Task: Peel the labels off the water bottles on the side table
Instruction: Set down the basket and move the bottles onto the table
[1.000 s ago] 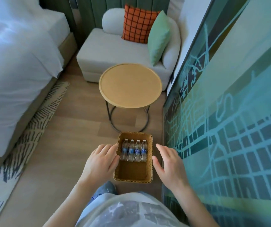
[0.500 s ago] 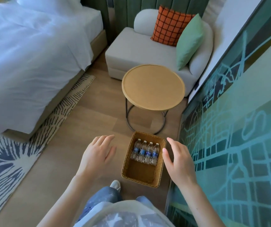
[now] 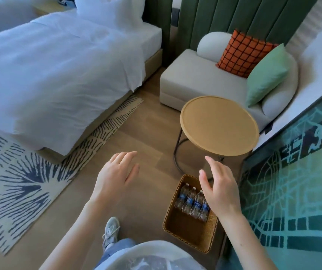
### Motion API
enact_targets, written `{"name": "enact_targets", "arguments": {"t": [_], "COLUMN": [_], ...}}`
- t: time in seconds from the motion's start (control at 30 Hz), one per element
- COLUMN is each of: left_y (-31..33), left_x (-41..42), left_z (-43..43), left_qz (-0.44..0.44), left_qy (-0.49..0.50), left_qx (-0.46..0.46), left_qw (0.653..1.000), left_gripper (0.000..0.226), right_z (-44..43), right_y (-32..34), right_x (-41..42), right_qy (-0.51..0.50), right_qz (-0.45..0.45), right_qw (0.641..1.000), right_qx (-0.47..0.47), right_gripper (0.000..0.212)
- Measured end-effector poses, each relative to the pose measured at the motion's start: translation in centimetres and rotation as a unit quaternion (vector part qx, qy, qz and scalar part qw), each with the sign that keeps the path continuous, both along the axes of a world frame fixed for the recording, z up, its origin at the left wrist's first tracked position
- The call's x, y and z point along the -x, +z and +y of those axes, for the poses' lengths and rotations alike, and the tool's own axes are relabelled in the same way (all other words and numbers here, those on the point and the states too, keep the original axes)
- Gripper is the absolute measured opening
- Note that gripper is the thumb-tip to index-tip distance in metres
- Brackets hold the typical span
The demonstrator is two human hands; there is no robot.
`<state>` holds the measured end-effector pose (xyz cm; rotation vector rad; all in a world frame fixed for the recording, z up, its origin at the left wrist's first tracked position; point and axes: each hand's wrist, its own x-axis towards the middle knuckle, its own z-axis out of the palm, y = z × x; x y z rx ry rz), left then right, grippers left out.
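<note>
Both hands have lifted off the brown woven rectangular basket [image 3: 177, 225]; left hand [image 3: 115, 178] and right hand [image 3: 221, 189] hover empty, fingers spread, above four clear plastic blue-labelled water bottles [image 3: 192, 203] at its far edge.

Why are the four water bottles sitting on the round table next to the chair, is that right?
Not quite. In the head view the round table holds nothing. The four water bottles lie in a woven basket on the floor, below the table. Both hands hover empty.

Both forearms bare, stretched fwd from bottom of view. Left hand [image 3: 115, 176]: palm down, fingers loosely spread & slightly curled, holding nothing. Right hand [image 3: 219, 189]: tilted w/ thumb side inward, fingers extended fwd, thumb apart from them, also empty. Hands well apart, not touching anything; wrists roughly straight.
</note>
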<state>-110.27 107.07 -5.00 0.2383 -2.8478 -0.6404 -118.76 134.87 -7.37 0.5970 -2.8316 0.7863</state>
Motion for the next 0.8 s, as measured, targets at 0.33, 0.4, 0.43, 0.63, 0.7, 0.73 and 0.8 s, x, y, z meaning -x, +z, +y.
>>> {"name": "enact_targets", "arguments": {"t": [0.33,0.4,0.43,0.63,0.7,0.73,0.8], "left_y": [-0.1,0.8,1.2,2.2,1.7,1.3,0.3], "left_x": [2.8,4.6,5.7,12.7,14.9,16.0,18.5], "left_z": [-21.3,-24.5,-25.8,-30.1,-30.5,-30.6,-30.8], "left_qz": [-0.031,-0.021,-0.017,-0.011,-0.016,-0.023,-0.040], "left_qy": [-0.044,-0.045,-0.042,-0.064,-0.075,-0.083,-0.100], "left_qx": [0.028,0.025,0.024,0.017,0.010,0.007,0.008], "left_qw": [0.998,0.998,0.999,0.998,0.997,0.996,0.994], "left_gripper": [0.049,0.049,0.049,0.051,0.051,0.052,0.054], "right_z": [-19.4,-22.5,-23.9,-28.9,-29.6,-30.0,-30.6], "right_y": [-1.2,-0.5,-0.1,0.8,0.7,0.4,-0.3], "right_x": [1.7,2.5,3.1,7.6,9.6,10.7,13.1], "right_qy": [-0.048,-0.055,-0.057,-0.076,-0.083,-0.084,-0.087], "right_qz": [-0.004,0.003,0.006,0.011,0.014,0.015,0.013], "right_qw": [0.999,0.998,0.998,0.997,0.996,0.996,0.996], "right_qx": [-0.006,-0.004,-0.005,-0.017,-0.018,-0.019,-0.022], "right_gripper": [0.042,0.040,0.040,0.047,0.048,0.048,0.047]}}
